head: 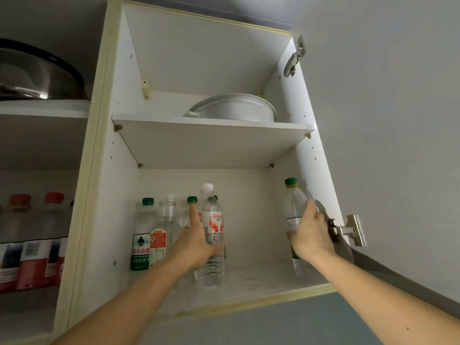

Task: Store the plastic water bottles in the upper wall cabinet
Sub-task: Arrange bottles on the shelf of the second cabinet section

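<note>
Left hand gripping white-capped bottle, right hand holding green-capped bottle upright

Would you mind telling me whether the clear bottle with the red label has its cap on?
Uncapped: the red-labelled bottle shows a bare threaded neck, unlike its green-capped neighbour.

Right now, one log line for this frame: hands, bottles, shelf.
left hand: grips white-capped bottle | right hand: holds green-capped bottle | lower shelf: bottles grouped left | upper shelf: pot
</note>
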The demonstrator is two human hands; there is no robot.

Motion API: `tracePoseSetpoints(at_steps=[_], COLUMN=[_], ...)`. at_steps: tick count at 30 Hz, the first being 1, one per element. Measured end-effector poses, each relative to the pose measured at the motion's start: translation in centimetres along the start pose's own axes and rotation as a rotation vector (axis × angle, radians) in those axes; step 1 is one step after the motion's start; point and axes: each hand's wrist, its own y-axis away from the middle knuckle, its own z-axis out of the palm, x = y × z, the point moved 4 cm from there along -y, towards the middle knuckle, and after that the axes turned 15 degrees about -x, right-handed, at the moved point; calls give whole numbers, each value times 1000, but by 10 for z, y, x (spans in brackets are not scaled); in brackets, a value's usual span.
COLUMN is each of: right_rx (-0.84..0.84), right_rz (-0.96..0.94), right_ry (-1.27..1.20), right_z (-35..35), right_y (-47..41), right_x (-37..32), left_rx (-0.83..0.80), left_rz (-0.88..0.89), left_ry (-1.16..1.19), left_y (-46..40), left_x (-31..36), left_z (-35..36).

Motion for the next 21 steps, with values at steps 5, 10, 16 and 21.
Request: tracePoseSetpoints(at_steps=[5, 10, 16, 21], right_rx=[-41, -252, -419, -452], right_rz=[-37, -116, -105, -121], right_ry=[-37, -131, -135, -112], right_z=[7, 22, 22, 29], right_y=[-14, -23, -41, -53], right_x=[-2, -7, -5, -2], left_rx=[-16, -64, -177, -263], left_rz=[44, 53, 33, -67], left_ry=[17, 66, 67, 80], left_y=[-1, -19, -56, -89], left_x=[-3, 1, 10, 15], left_z=[1, 15, 39, 54])
